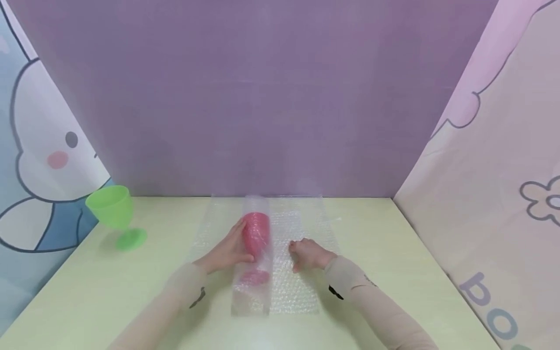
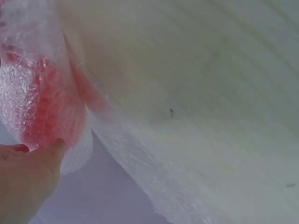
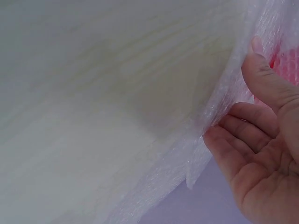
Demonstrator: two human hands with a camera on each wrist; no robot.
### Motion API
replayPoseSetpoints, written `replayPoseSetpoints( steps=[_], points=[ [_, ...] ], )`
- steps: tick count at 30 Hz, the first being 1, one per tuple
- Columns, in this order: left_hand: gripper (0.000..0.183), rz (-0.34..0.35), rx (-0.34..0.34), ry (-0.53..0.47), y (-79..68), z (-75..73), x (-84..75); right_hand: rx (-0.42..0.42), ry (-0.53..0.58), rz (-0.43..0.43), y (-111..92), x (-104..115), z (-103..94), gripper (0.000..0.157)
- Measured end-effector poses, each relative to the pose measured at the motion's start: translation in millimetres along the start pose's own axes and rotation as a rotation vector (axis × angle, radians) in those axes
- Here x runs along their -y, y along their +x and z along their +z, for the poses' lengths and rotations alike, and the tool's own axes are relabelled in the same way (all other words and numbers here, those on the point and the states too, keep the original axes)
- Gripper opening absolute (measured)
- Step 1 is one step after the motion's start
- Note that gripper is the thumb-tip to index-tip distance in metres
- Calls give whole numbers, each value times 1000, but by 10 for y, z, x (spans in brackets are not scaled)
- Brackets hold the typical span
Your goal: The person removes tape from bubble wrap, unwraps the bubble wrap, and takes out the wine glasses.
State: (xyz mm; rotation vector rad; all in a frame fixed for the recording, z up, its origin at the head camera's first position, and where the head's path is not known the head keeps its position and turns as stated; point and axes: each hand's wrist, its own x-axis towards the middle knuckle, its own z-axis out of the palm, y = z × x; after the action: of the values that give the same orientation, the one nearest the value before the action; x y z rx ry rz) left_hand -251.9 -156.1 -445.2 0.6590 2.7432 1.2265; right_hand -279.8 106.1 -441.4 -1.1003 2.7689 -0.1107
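A pink goblet [image 1: 257, 228] lies on its side, rolled in clear bubble wrap [image 1: 293, 291], its foot toward me. My left hand [image 1: 227, 250] holds the wrapped cup from the left, fingers at the far end and thumb on top. In the left wrist view, its thumb [image 2: 51, 151] presses the wrap over the pink cup [image 2: 44, 102]. My right hand [image 1: 309, 253] is over the flat part of the sheet, right of the roll. In the right wrist view, its bent fingers [image 3: 233, 135] touch the wrap's edge, with the thumb apart from them.
A green goblet [image 1: 111, 209] stands upright at the left of the pale yellow table [image 1: 385, 272]. Behind the table rises a purple wall [image 1: 262, 97]. Printed cartoon panels flank both sides.
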Motion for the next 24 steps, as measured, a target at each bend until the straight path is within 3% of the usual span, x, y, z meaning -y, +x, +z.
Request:
replayPoseSetpoints(
  steps=[4, 8, 11, 13, 17, 20, 24],
  points=[
    [107, 5, 3, -33, -16, -31, 8, -20, 13, -8, -13, -16, 3, 38],
    [109, -5, 10, -31, -23, -80, -14, 1, 41, 11, -10, -18, 18, 50],
    [99, 9, 21, -5, -40, -130, -84, 9, 34, 25, 0, -14, 24, 55],
    [87, 28, 40, 26, -86, -148, -190, 8, 21, 22, 3, -12, 27, 51],
    [68, 89, 137, 99, -235, -101, -550, 8, 32, 23, -11, -9, 22, 46],
    [74, 118, 235, 214, -362, -1, -836, -18, 33, 4, -8, -24, 27, 35],
    [84, 138, 307, 440, -491, 167, -1004, -49, 32, -24, 16, -30, 40, 27]
  ],
)
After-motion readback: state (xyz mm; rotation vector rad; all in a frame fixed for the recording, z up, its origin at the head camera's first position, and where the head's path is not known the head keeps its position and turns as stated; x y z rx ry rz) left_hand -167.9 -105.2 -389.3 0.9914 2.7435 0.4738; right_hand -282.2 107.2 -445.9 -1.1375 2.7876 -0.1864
